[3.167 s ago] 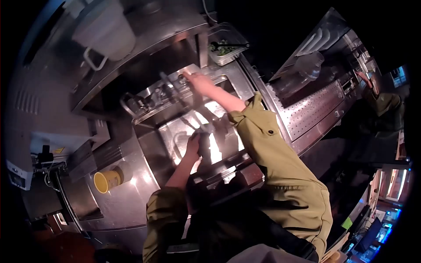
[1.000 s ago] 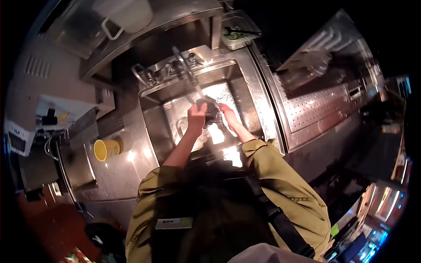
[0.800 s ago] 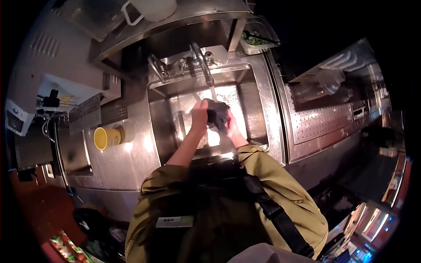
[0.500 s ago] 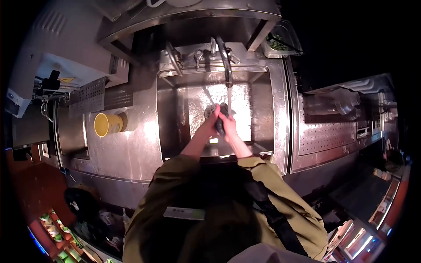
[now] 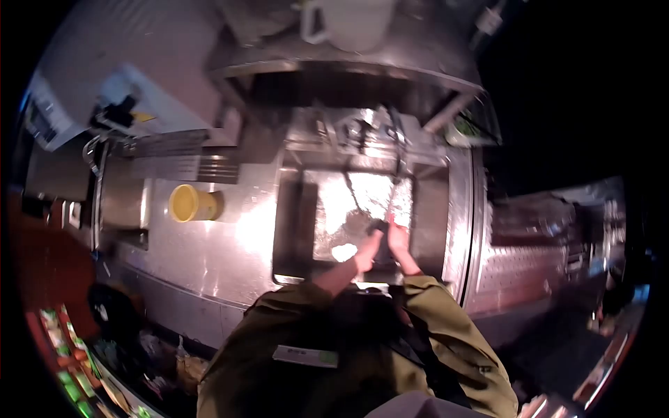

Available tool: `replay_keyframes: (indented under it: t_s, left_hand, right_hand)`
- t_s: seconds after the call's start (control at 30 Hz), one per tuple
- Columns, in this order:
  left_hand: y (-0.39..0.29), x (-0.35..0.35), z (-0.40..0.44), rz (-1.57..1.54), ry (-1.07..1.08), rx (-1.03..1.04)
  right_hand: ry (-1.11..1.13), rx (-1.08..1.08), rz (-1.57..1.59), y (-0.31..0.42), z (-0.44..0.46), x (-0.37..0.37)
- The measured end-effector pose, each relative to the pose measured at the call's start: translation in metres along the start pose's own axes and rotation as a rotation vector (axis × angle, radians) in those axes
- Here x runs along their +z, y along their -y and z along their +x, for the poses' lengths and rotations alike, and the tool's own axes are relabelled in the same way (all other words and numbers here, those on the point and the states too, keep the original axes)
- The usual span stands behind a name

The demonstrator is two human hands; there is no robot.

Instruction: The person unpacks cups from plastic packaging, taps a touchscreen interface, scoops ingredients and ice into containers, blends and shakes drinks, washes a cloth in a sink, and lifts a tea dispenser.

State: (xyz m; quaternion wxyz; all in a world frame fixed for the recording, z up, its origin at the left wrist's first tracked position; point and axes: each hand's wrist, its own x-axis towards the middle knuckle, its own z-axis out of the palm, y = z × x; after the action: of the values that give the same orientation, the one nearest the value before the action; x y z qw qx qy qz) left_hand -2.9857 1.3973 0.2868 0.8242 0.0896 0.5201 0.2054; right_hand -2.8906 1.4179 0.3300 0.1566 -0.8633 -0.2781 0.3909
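Observation:
Both of my hands are low inside a steel sink (image 5: 291, 230), close together under the tap (image 5: 400, 150). Between them is a small dark, longish object (image 5: 380, 227); blur hides what kind it is. My left hand (image 5: 368, 252) is closed against its left side. On its right side, my right hand (image 5: 398, 240) is closed too, its fingertips pointing up toward the thin stream of water. Wet, shiny light covers the sink bottom around the hands.
A yellow tub (image 5: 194, 203) stands on the steel counter (image 5: 240, 261) left of the sink. Behind the sink rises a steel shelf (image 5: 348, 64) with a white jug (image 5: 355, 24). At the back right is a clear container (image 5: 474, 131) with green contents. A perforated drainboard (image 5: 523, 247) lies right.
The camera view has shifted, so the sink and tub appear lower and further right. My hands have come nearer the sink's front edge, still around the dark object.

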Motion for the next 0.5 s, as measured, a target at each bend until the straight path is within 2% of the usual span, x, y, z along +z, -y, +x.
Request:
replay_keyframes:
  t_s: [0.03, 0.07, 0.1, 0.13, 0.17, 0.2, 0.23, 0.27, 0.3, 0.33, 0.37, 0.43, 0.5]
  left_hand:
    - [-0.024, 0.017, -0.026, 0.047, -0.023, -0.013]
    - [-0.013, -0.005, 0.023, 0.393, 0.062, 0.392]
    - [-0.002, -0.026, 0.070, 0.708, 0.005, 0.827]
    - [-0.022, -0.026, 0.071, 0.751, -0.203, 0.828]
    - [-0.036, -0.010, 0.057, 0.769, -0.380, 0.801]
    - [-0.043, 0.027, 0.034, 1.056, -0.841, 0.912]
    - [-0.047, 0.040, 0.026, 1.090, -0.816, 0.873]
    - [-0.051, 0.053, 0.018, 1.124, -0.790, 0.835]
    - [-0.058, 0.042, 0.023, 0.900, -0.331, 0.652]
    - [-0.041, 0.037, 0.041, 0.756, -0.363, 0.746]
    - [-0.053, 0.042, 0.032, 0.548, -0.291, 0.630]
    - [-0.076, 0.049, -0.007, 0.164, -0.153, 0.368]
    - [-0.090, 0.061, -0.037, 0.571, -0.230, 0.482]
  right_hand:
    - [0.073, -0.033, 0.106, -0.013, 0.012, -0.002]
    - [0.223, -0.084, 0.291, -0.034, 0.028, -0.014]
    - [0.420, -0.129, 0.462, -0.041, 0.044, -0.019]
    - [0.567, -0.173, 0.477, -0.038, 0.059, -0.028]
    - [0.658, -0.434, 0.171, -0.026, 0.083, -0.037]
    - [0.409, -0.422, -0.555, -0.017, 0.119, -0.044]
    - [0.275, -0.597, -0.252, 0.028, 0.077, -0.074]
    - [0.077, -0.597, -0.269, 0.039, 0.109, -0.071]
    - [-0.004, -0.604, -0.143, 0.079, 0.086, -0.084]
    - [-0.021, -0.637, -0.064, 0.098, 0.081, -0.091]
    - [-0.120, -0.717, -0.109, 0.114, 0.080, -0.092]
    - [-0.101, -0.916, -0.126, 0.115, 0.122, -0.080]
    - [0.032, -0.842, -0.121, 0.138, 0.088, -0.087]
